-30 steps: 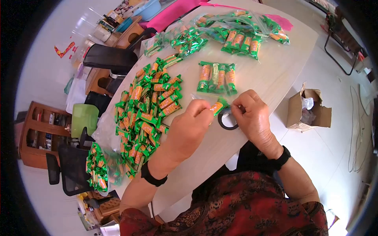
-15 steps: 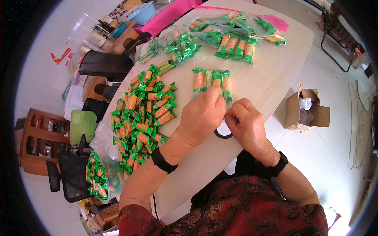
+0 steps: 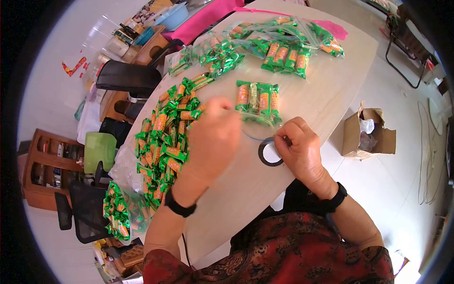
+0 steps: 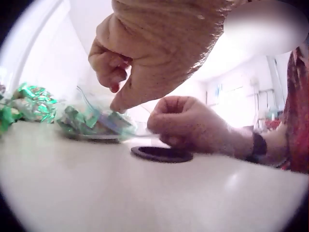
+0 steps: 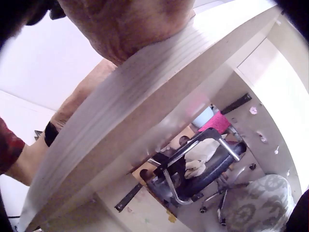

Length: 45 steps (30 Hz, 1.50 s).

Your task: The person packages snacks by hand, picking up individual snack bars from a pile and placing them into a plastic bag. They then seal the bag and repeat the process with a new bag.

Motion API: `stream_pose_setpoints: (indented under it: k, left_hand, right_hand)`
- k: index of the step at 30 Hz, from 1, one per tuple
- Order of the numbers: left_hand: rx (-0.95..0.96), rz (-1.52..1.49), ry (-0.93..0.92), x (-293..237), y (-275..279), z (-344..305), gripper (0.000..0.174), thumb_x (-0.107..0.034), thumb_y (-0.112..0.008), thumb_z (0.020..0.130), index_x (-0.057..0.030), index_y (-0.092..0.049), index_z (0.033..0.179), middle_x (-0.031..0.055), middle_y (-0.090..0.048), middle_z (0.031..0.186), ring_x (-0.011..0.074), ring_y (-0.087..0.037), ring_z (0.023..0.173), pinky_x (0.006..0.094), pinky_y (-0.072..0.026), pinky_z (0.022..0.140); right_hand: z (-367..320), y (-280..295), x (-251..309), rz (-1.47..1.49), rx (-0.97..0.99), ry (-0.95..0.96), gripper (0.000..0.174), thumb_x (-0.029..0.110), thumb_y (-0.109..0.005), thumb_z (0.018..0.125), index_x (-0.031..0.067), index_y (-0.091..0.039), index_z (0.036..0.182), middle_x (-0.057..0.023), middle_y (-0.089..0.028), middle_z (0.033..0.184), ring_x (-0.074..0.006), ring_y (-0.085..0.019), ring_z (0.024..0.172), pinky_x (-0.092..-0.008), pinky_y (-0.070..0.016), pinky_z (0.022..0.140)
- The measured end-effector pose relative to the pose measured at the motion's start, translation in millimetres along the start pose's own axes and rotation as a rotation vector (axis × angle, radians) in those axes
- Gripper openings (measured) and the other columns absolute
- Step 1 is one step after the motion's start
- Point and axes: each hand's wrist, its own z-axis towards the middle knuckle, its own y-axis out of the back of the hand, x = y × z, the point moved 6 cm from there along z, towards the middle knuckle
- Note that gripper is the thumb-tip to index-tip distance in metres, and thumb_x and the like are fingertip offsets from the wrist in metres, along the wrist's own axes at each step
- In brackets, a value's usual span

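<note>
A clear zip bag (image 3: 257, 119) lies on the table, with several green and orange snack packets (image 3: 265, 100) in its far part. My right hand (image 3: 300, 147) pinches the bag's near right corner between thumb and bent fingers. The left wrist view shows the same grip behind a flat black ring (image 4: 161, 154), which lies on the tabletop below that hand. My left hand (image 3: 215, 139), blurred, is off the bag and overlaps the right side of a heap of loose snack packets (image 3: 163, 137). Its fingers are loosely bent, with nothing visible in them.
Filled zip bags (image 3: 288, 59) and a pink item (image 3: 331, 29) lie along the table's far end. Beyond the left edge sit another bag of packets (image 3: 116, 210) and a black chair (image 3: 87, 208). An open cardboard box (image 3: 369, 135) stands on the floor at right.
My left hand came to the bag with a green packet, reached over it, then drew back left toward the heap without it. My right hand stayed at the bag's corner.
</note>
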Motion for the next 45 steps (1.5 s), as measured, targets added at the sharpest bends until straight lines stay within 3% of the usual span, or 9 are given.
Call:
stream_pose_setpoints:
  k: [6,11,14,16,19,21,24,40,45]
  left_hand:
    - [0.260,0.289,0.225,117.2,-12.7,-13.5,0.022,-0.001,-0.055,0.081,-0.0045,-0.062,0.102,0.0170,-0.058,0.105,0.0357,-0.061,0.092,0.0429,-0.0499,0.074]
    - [0.393,0.314,0.139,123.1,-31.7,-18.6,0.016,-0.001,-0.058,0.077,-0.0038,-0.054,0.092,0.0164,-0.056,0.096,0.0367,-0.061,0.086,0.0452,-0.0497,0.067]
    - [0.391,0.281,0.274,114.5,-21.7,-17.6,0.036,0.000,-0.056,0.079,-0.0058,-0.055,0.114,0.0189,-0.059,0.106,0.0362,-0.060,0.094,0.0418,-0.0496,0.077]
    - [0.099,0.028,0.228,85.7,6.5,-15.7,0.038,0.003,-0.057,0.081,-0.0063,-0.052,0.117,0.0169,-0.062,0.105,0.0280,-0.064,0.089,0.0353,-0.0520,0.070]
    - [0.184,-0.566,0.512,45.7,17.3,-27.7,0.035,0.006,-0.056,0.084,-0.0040,-0.052,0.117,0.0139,-0.063,0.106,0.0190,-0.066,0.083,0.0284,-0.0539,0.065]
    - [0.165,-0.910,0.369,16.8,14.5,-36.6,0.032,0.007,-0.058,0.085,-0.0025,-0.054,0.116,0.0108,-0.064,0.103,0.0149,-0.066,0.082,0.0254,-0.0555,0.064]
    - [0.108,-0.652,0.117,-9.9,7.8,-43.7,0.029,0.008,-0.061,0.083,0.0004,-0.057,0.110,0.0122,-0.064,0.105,0.0172,-0.067,0.085,0.0268,-0.0568,0.069]
    - [-0.136,-0.294,-0.200,-30.1,-19.2,-37.8,0.035,0.005,-0.073,0.071,-0.0003,-0.057,0.101,0.0150,-0.064,0.107,0.0267,-0.066,0.084,0.0330,-0.0549,0.069]
    - [0.001,-0.261,-0.218,-45.1,-23.8,-17.6,0.013,-0.006,-0.060,0.084,-0.0009,-0.057,0.096,0.0088,-0.060,0.093,0.0275,-0.061,0.076,0.0341,-0.0509,0.061]
  right_hand:
    - [-0.9,-2.7,-0.8,-0.007,-0.007,0.018,0.012,-0.003,-0.067,0.073,0.0032,-0.059,0.079,-0.0132,-0.057,0.083,-0.0311,-0.061,0.067,-0.0364,-0.0515,0.059]
    - [-0.9,-1.0,0.9,-0.038,-0.033,0.023,0.012,-0.004,-0.066,0.074,0.0020,-0.059,0.080,-0.0131,-0.058,0.084,-0.0284,-0.062,0.067,-0.0337,-0.0513,0.058]
    - [-1.3,-0.2,1.6,-0.013,-0.050,0.014,0.011,-0.003,-0.067,0.075,0.0022,-0.060,0.082,-0.0130,-0.059,0.085,-0.0283,-0.062,0.067,-0.0339,-0.0517,0.059]
    - [-1.2,-1.1,-0.3,-0.016,-0.050,0.007,0.010,-0.001,-0.067,0.075,0.0025,-0.061,0.082,-0.0129,-0.059,0.084,-0.0285,-0.062,0.066,-0.0342,-0.0519,0.059]
    - [-1.7,-1.7,-1.6,-0.019,-0.049,-0.002,0.010,0.001,-0.068,0.076,0.0030,-0.061,0.083,-0.0128,-0.059,0.084,-0.0288,-0.062,0.066,-0.0348,-0.0521,0.059]
    - [-2.3,-1.0,-2.2,-0.021,-0.051,-0.005,0.009,0.002,-0.068,0.077,0.0033,-0.061,0.083,-0.0127,-0.059,0.083,-0.0289,-0.062,0.066,-0.0352,-0.0522,0.058]
    - [-2.4,-0.7,-2.3,-0.026,-0.066,-0.010,0.010,0.002,-0.069,0.077,0.0037,-0.061,0.082,-0.0127,-0.059,0.083,-0.0289,-0.062,0.066,-0.0357,-0.0522,0.059]
    - [-3.9,2.5,-6.8,0.056,-0.148,-0.043,0.017,-0.003,-0.065,0.074,0.0030,-0.057,0.088,-0.0151,-0.058,0.082,-0.0337,-0.062,0.068,-0.0394,-0.0519,0.058]
    - [-4.8,2.8,-7.5,0.040,-0.131,-0.047,0.016,-0.001,-0.065,0.075,0.0044,-0.055,0.085,-0.0147,-0.057,0.082,-0.0347,-0.061,0.067,-0.0402,-0.0514,0.057]
